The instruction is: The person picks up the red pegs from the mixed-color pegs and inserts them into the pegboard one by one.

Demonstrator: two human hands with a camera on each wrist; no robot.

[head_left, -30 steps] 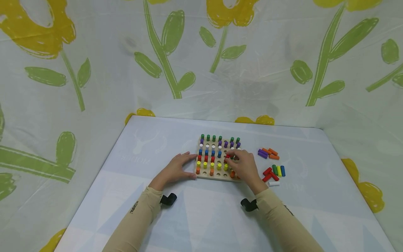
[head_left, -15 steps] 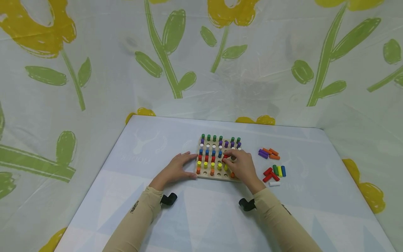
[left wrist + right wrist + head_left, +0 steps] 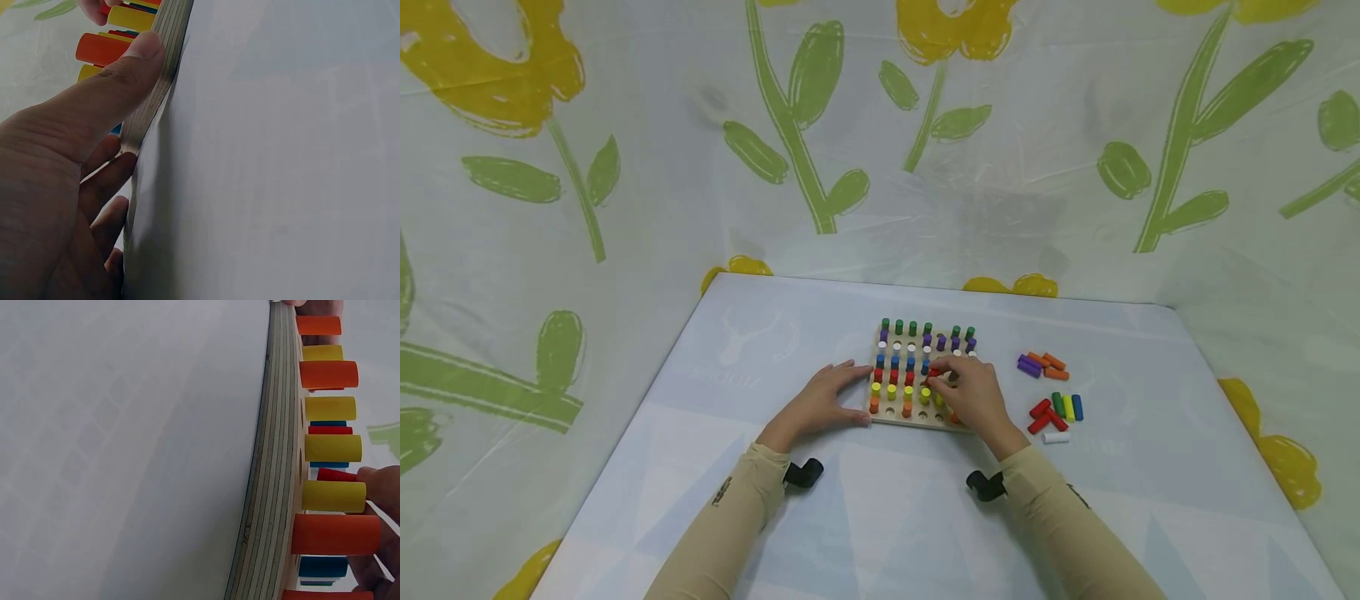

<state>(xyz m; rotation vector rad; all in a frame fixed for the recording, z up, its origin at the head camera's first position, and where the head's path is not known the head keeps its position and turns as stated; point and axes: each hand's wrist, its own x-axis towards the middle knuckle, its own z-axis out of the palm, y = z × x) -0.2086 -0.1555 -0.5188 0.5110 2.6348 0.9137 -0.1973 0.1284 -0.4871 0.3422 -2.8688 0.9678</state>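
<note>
Pegboard (image 3: pixel 275 456) short of the far edge of the tabletop (image 3: pixel 850 517): right grip (image 3: pixel 977 396) pinches a tilted red peg (image 3: pixel 336 475); left grip (image 3: pixel 823 402), spread, touches pegboard's side. Apparent placement; next likely: straighten, press.

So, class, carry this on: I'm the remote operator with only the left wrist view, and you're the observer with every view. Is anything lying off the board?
Observer: Yes, the head view shows loose pegs on the table, to the right of the pegboard.
Operator: And what stands in the row farthest from the person?
Observer: Green pegs, with a gap in that row, as the head view shows.
Operator: How does the peg in the right hand sit?
Observer: In the right wrist view, the red peg pinched by the right hand leans compared with the yellow peg beside it; I can't tell whether its end is in a hole.
</note>
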